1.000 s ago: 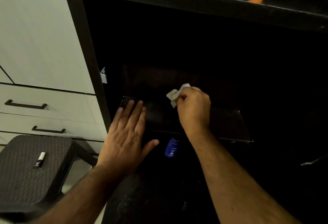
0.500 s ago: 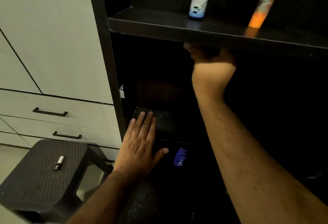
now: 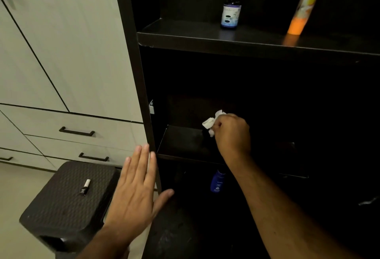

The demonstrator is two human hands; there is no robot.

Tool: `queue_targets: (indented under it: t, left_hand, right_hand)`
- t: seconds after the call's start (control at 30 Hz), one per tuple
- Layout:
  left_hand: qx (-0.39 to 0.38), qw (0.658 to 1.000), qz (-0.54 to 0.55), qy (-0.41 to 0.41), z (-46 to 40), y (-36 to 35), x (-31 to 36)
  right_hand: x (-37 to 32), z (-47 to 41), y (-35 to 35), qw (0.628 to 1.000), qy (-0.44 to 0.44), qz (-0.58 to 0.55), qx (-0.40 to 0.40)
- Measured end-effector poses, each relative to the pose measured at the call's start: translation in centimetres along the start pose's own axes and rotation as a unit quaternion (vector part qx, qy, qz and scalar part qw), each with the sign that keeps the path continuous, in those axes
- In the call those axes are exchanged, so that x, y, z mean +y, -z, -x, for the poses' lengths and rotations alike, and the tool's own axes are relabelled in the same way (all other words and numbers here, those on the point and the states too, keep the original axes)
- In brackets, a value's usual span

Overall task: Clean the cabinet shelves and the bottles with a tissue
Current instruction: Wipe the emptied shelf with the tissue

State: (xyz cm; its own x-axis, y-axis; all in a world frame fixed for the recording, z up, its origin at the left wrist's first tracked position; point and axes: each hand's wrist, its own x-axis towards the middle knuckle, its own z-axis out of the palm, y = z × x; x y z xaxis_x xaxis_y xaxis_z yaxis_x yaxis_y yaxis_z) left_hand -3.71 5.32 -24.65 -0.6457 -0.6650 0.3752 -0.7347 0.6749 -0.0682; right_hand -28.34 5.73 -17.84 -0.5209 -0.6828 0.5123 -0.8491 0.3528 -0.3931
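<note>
Right hand (image 3: 232, 133) grips tissue (image 3: 211, 123) over shelf (image 3: 181, 141) | left hand (image 3: 135, 189) flat, apart

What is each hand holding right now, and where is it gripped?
The right hand pinches a crumpled white tissue at its right edge over the dark middle shelf. The left hand holds nothing.

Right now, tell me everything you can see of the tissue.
The tissue is white, soft-looking paper, crumpled into a small wad. The right hand pinches it in a curled grip, so only the part sticking out left of and above the fingers shows; the rest is hidden in the hand. It sits at the middle shelf of the dark cabinet, toward the shelf's back. Whether it touches the shelf surface cannot be told. No stains or tears are visible.
</note>
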Motion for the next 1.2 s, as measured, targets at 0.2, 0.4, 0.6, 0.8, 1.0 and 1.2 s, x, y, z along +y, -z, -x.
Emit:
queue_targets:
  t: [0.2,0.4,0.6,0.8,1.0,1.2]
  left_hand:
    - [0.038,0.998,-0.020,0.035,-2.7,1.8,-1.4]
    - [0.045,0.998,-0.044,0.031,-4.1,2.3,-2.2]
    - [0.035,0.994,-0.053,0.092,-5.3,2.1,-3.2]
    - [0.013,0.991,-0.047,0.123,-6.4,1.9,-4.2]
    - [0.011,0.993,-0.041,0.114,-6.8,2.0,-4.7]
    - [0.002,0.994,-0.033,0.100,-6.8,1.6,-4.9]
  right_hand:
    - [-4.7,-6.5,5.4,0.966,-0.121,-0.210,0.094]
    - [-5.7,-6.2,5.5,0.988,-0.061,-0.124,0.070]
    - [-3.1,-1.0,-0.5,0.997,0.028,-0.064,0.042]
    - [-2.6,0.1,-1.1,0.999,0.024,0.020,-0.035]
    - [-6.7,-5.9,6.3,0.947,-0.130,-0.270,0.113]
    - [-9.2,-5.9,5.9,0.937,-0.146,-0.266,0.173]
